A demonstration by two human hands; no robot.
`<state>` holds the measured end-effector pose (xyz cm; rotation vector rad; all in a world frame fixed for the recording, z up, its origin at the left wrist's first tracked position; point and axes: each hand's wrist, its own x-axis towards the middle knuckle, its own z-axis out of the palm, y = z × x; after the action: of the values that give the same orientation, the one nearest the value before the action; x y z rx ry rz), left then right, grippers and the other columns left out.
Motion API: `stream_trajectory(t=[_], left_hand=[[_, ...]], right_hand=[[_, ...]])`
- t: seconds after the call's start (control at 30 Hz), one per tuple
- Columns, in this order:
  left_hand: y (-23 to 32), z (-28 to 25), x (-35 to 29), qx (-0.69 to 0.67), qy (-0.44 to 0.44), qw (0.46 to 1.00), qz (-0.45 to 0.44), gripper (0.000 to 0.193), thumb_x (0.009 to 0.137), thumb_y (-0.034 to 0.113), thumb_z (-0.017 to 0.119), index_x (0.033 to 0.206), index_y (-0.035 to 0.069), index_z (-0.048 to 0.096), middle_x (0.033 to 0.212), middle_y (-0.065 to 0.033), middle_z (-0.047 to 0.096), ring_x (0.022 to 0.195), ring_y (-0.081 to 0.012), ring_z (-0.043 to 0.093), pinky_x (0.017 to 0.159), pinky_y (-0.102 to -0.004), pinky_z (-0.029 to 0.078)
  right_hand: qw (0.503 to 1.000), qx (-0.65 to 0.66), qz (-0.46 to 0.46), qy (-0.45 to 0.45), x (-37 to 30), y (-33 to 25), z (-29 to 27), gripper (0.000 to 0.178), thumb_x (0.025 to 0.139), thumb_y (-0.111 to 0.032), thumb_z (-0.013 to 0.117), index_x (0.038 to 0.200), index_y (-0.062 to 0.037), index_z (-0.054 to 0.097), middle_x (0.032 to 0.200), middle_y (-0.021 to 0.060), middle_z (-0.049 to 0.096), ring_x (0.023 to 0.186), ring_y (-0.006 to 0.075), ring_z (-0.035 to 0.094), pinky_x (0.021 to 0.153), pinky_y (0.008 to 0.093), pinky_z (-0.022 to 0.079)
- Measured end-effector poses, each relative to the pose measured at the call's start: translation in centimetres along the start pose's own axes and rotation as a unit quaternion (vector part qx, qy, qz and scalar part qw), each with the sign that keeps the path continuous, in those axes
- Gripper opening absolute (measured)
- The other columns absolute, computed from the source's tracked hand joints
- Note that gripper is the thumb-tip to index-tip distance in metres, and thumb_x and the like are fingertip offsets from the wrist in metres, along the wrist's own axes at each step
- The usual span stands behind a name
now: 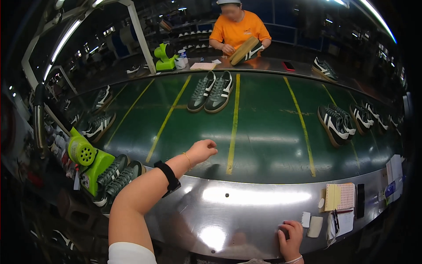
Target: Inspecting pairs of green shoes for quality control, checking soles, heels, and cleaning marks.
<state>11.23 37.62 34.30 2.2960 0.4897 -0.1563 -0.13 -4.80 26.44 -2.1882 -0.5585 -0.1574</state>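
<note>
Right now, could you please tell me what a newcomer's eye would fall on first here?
Probably the co-worker's orange shirt, bright at the top centre beyond the green belt. Next might come the pair of dark green-and-white shoes toward the belt's far side, with the person's left hand above its near side. The lime-green machine at lower left also stands out.

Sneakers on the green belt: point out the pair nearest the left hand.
The middle pair, just left of the central yellow line; it stands beyond the left hand, while the others sit toward the sides of the belt.
</note>
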Motion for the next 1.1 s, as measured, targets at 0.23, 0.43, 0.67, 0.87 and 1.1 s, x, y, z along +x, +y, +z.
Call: stream_trajectory(t=[0.23,0.43,0.67,0.87,1.1], left_hand=[[-3.1,-3.5,18.8,-0.057,0.118,0.970,-0.206,0.037,0.082,0.024,0.064,0.108,-0.002,0.058,0.091,-0.0094,0.059,0.079,-0.0194,0.057,0.069,-0.0368,0.050],[-2.6,-2.4,26.1,-0.240,0.199,0.921,-0.234,0.061,0.081,0.043,0.065,0.125,0.003,0.052,0.113,-0.0160,0.057,0.094,-0.0265,0.053,0.078,-0.0445,0.048],[-3.8,-1.5,28.8,-0.380,0.242,0.876,-0.171,0.070,0.067,0.022,0.082,0.120,-0.010,0.049,0.129,-0.0208,0.050,0.122,-0.0292,0.045,0.100,-0.0347,0.036],[3.3,-2.4,21.0,-0.100,0.296,0.942,0.118,0.052,0.070,0.021,0.078,0.108,-0.001,0.050,0.100,-0.0126,0.061,0.092,-0.0237,0.059,0.081,-0.0338,0.047],[2.0,-5.7,11.8,-0.338,-0.182,0.923,0.039,0.045,0.092,0.040,0.054,0.117,0.002,0.052,0.107,-0.0077,0.061,0.087,-0.0154,0.062,0.076,-0.0323,0.052]], right_hand=[[0.999,0.001,0.037,-0.032,0.6,-1.7,-0.1,0.009,0.083,-0.008,0.060,0.091,-0.0029,0.062,0.103,0.0131,0.062,0.101,0.0329,0.055,0.090,0.0419,0.040],[0.998,-0.032,0.046,-0.018,0.5,-1.9,1.2,0.010,0.080,-0.005,0.062,0.089,-0.0027,0.062,0.097,0.0124,0.064,0.098,0.0319,0.057,0.089,0.0423,0.040],[0.998,-0.041,0.030,-0.023,0.5,-2.3,1.7,0.010,0.079,-0.005,0.063,0.088,-0.0020,0.062,0.096,0.0128,0.063,0.096,0.0325,0.057,0.088,0.0422,0.040],[0.998,-0.032,0.051,-0.005,0.8,-2.7,1.9,0.007,0.080,-0.004,0.062,0.087,-0.0022,0.061,0.097,0.0135,0.062,0.096,0.0318,0.057,0.088,0.0411,0.040],[0.999,-0.028,0.042,0.002,1.2,-2.6,2.2,0.007,0.080,-0.005,0.062,0.086,-0.0018,0.061,0.095,0.0145,0.062,0.095,0.0325,0.057,0.086,0.0403,0.040]])
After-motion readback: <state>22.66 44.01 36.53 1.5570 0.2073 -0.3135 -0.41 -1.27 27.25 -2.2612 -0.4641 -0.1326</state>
